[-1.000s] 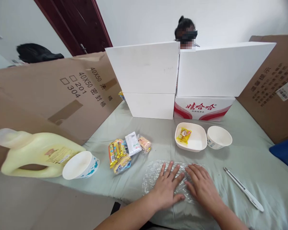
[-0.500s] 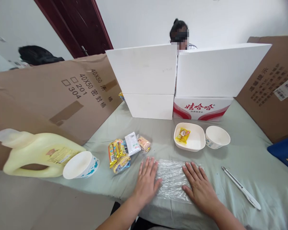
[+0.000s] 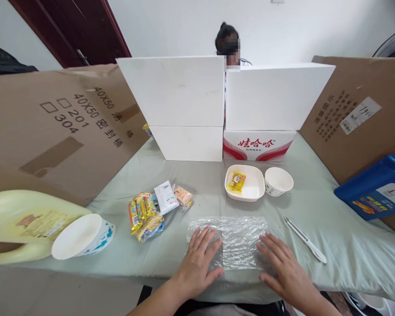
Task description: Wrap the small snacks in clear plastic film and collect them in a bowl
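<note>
Currently: clear plastic sheet [image 3: 238, 239], flat at worktop [image 3: 332, 219] near edge, now wider and smoother than a second ago. Left hand [image 3: 197, 261] and right hand [image 3: 285, 272], grip spread flat, have slid apart to its near corners. Snack packets [image 3: 151, 210] far left; pen [image 3: 304, 239] right.

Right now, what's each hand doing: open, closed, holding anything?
Left hand: open, flat on the plastic wrap sheet, gripping nothing.
Right hand: open, flat on the sheet's right edge, gripping nothing.
</note>
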`<state>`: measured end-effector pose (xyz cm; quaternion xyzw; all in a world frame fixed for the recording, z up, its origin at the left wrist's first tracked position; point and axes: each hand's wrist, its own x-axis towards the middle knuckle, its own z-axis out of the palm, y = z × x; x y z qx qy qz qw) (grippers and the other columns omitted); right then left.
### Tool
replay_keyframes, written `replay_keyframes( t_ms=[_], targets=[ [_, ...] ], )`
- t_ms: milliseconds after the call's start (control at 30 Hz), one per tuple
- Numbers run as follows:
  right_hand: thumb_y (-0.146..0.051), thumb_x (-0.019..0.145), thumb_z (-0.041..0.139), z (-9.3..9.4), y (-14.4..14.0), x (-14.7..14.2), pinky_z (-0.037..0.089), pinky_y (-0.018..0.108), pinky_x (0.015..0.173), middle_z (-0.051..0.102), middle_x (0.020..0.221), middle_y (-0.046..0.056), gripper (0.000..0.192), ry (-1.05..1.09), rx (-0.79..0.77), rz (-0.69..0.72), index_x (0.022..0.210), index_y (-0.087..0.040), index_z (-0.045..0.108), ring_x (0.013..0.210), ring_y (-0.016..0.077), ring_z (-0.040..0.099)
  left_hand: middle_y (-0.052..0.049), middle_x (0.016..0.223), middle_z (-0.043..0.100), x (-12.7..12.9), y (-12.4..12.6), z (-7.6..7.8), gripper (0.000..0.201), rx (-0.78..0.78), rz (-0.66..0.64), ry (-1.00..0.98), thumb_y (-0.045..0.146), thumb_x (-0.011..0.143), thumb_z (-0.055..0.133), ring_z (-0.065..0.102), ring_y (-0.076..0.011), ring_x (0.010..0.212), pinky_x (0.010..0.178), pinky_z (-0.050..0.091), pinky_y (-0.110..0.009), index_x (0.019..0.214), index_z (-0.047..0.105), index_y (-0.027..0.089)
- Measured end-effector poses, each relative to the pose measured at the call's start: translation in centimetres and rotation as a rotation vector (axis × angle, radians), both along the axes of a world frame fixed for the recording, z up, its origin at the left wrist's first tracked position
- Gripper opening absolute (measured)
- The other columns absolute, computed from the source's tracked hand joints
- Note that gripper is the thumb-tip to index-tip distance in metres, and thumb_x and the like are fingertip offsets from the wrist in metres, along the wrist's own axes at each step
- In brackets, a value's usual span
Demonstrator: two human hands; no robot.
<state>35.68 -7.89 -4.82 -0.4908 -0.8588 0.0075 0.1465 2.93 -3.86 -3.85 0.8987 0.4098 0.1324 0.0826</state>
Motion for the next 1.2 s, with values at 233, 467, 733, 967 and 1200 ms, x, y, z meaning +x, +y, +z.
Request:
replay_keyframes(
  t_ms=[233,467,733,967,1200],
  targets=[
    [-0.033,0.09,0.057,-0.9,-3.1,-0.4,0.054,0.03,0.083,0.069,0.114,0.003,0.034,0.071,0.092,0.101,0.124,-0.028,0.059,0.099,0.0199,0.066,-0.009,0.126,0.061,-5.3,-1.7,0.3,0.038,-0.09,-0.099,-0.069,0.023,0.08,0.066,0.051,-0.0288,0.125,0.105,0.046,-0.046,0.117,0.06,0.022],
    [-0.021,0.092,0.05,1.0,-2.9,-0.8,0.056,0.029,0.078,0.07,0.098,0.003,0.017,0.217,-0.06,0.117,0.101,-0.026,0.064,0.09,0.0181,0.066,-0.004,0.11,0.069,-7.6,-2.5,0.7,0.022,-0.107,-0.088,-0.185,0.012,0.09,0.05,0.058,-0.0213,0.117,0.098,0.052,-0.035,0.097,0.065,0.025],
    [-0.032,0.096,0.041,-0.1,-0.6,-1.3,0.057,0.03,0.076,0.071,0.097,0.004,0.021,0.42,-0.138,-0.2,0.101,-0.026,0.061,0.089,0.0185,0.069,-0.003,0.086,0.069,-5.2,1.1,1.7,0.02,-0.127,0.193,-0.236,0.022,0.097,0.039,0.066,-0.0162,0.079,0.073,0.052,-0.026,0.092,0.059,0.022],
    [-0.039,0.097,0.032,-1.7,2.5,-2.8,0.054,0.033,0.06,0.073,0.093,0.006,0.038,0.257,-0.155,-0.52,0.118,-0.018,0.055,0.078,0.0221,0.071,-0.003,0.086,0.071,-2.8,4.2,0.1,0.02,-0.037,0.396,0.071,0.021,0.097,0.039,0.069,-0.0186,0.075,0.064,0.049,-0.026,0.093,0.058,0.02],
    [-0.034,0.1,0.03,-1.8,3.0,-3.5,0.044,0.029,0.046,0.072,0.099,0.007,0.034,0.093,0.106,-0.518,0.116,-0.017,0.056,0.068,0.0189,0.069,-0.004,0.079,0.07,-2.0,4.5,0.0,0.02,-0.024,0.441,0.232,0.022,0.098,0.042,0.068,-0.0199,0.068,0.057,0.045,-0.026,0.09,0.059,0.019]
  ],
)
